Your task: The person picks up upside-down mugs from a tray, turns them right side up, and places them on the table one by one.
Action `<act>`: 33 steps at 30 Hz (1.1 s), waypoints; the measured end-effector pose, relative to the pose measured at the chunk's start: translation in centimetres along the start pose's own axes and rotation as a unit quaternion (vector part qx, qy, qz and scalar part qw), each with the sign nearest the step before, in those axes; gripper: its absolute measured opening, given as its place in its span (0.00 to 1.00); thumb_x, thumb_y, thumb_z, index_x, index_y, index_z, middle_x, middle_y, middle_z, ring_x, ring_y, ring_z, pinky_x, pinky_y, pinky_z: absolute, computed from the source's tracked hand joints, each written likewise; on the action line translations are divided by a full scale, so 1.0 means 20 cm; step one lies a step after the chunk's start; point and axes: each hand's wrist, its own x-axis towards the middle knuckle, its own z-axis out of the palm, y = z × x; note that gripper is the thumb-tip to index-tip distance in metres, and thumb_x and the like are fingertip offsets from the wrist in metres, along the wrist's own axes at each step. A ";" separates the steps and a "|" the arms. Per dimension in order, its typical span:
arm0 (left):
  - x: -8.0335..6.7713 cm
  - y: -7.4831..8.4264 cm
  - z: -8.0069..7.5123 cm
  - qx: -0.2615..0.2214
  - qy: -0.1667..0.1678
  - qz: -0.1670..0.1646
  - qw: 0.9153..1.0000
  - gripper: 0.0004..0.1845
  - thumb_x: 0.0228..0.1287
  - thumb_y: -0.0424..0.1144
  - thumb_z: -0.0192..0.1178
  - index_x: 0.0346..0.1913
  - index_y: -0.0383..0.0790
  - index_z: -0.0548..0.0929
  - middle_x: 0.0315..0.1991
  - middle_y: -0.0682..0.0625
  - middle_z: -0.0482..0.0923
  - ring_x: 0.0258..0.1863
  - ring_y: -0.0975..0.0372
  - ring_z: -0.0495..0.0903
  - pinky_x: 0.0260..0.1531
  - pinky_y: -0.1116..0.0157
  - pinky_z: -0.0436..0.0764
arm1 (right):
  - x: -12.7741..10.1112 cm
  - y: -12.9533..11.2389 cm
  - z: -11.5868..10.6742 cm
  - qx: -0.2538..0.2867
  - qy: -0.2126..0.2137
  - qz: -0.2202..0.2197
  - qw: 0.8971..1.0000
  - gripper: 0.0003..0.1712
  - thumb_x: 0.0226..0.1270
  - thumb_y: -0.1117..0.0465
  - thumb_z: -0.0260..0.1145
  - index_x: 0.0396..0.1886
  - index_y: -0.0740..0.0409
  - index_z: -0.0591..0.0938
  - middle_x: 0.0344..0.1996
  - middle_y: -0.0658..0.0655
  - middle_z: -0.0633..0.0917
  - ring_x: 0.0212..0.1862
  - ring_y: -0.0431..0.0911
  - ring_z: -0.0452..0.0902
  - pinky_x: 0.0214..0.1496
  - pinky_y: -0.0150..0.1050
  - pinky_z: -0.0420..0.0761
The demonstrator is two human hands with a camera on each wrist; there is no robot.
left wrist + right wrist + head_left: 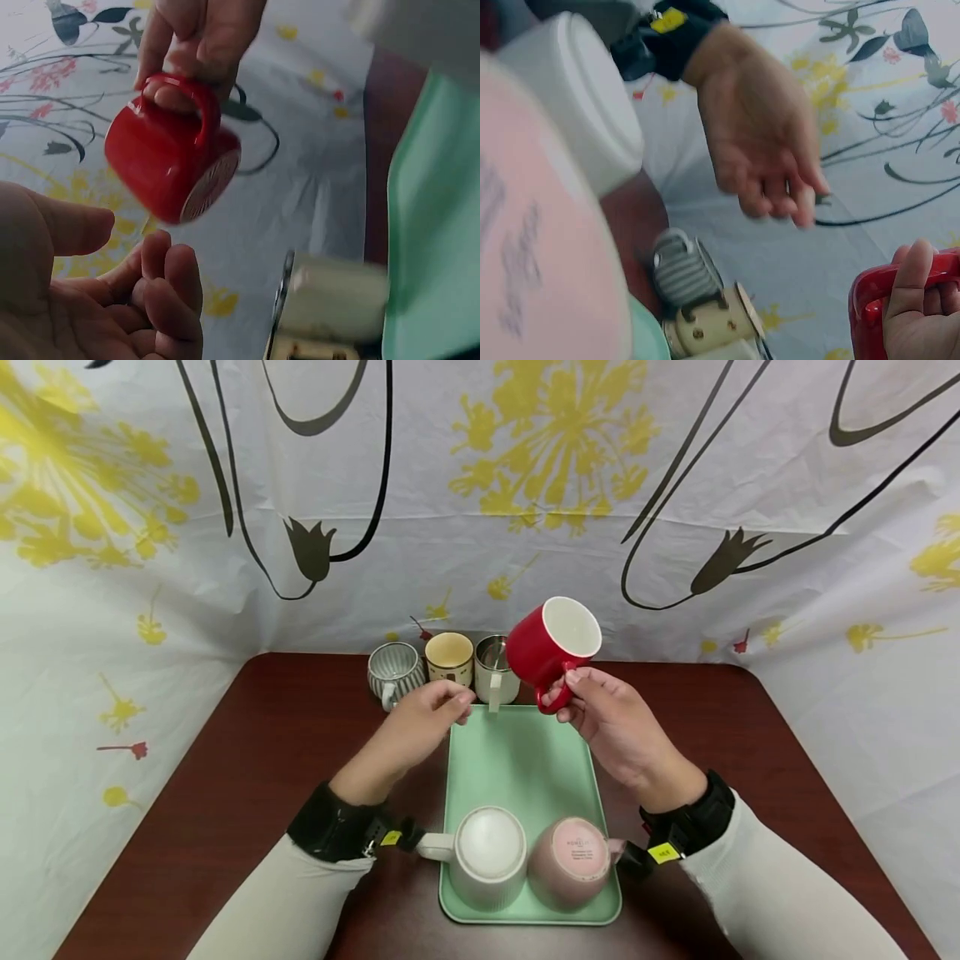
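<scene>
A red mug (531,647) with a white inside hangs tilted in the air, its handle gripped by my right hand (618,727). In the left wrist view the underside of the red mug (169,157) faces partly toward the camera. My left hand (422,722) hovers left of the mug, apart from it, with loosely curled fingers and nothing in them. Below both hands lies a light green tray (517,760). Upside down at its near end are a white mug (491,852) and a pink mug (572,864), side by side.
Behind the tray, in a row, stand a grey striped cup (395,670), a yellow cup (450,660) and a cream mug (497,670), all upright. The dark brown table (300,760) ends at a patterned cloth (420,527) hanging at the back and sides.
</scene>
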 end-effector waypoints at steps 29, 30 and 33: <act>-0.07 -0.43 -0.04 0.153 0.066 -0.031 0.986 0.20 0.80 0.49 0.55 0.63 0.40 0.79 0.53 0.47 0.79 0.51 0.55 0.80 0.53 0.53 0.81 | 0.39 0.39 -0.37 -0.114 0.117 0.097 0.982 0.18 0.82 0.54 0.59 0.51 0.68 0.78 0.30 0.49 0.86 0.39 0.41 0.83 0.45 0.30 0.82; -0.07 -0.44 -0.04 0.153 0.067 -0.030 0.985 0.20 0.80 0.49 0.55 0.64 0.39 0.79 0.53 0.47 0.79 0.51 0.55 0.80 0.53 0.52 0.81 | 0.39 0.40 -0.37 -0.119 0.118 0.099 0.981 0.17 0.82 0.54 0.59 0.51 0.67 0.78 0.30 0.49 0.86 0.39 0.41 0.83 0.45 0.30 0.82; -0.07 -0.44 -0.04 0.155 0.068 -0.028 0.985 0.19 0.80 0.49 0.55 0.62 0.40 0.80 0.53 0.47 0.80 0.50 0.55 0.80 0.52 0.52 0.81 | 0.40 0.42 -0.36 -0.129 0.119 0.103 0.979 0.16 0.82 0.55 0.58 0.49 0.66 0.78 0.30 0.49 0.86 0.38 0.41 0.83 0.45 0.31 0.82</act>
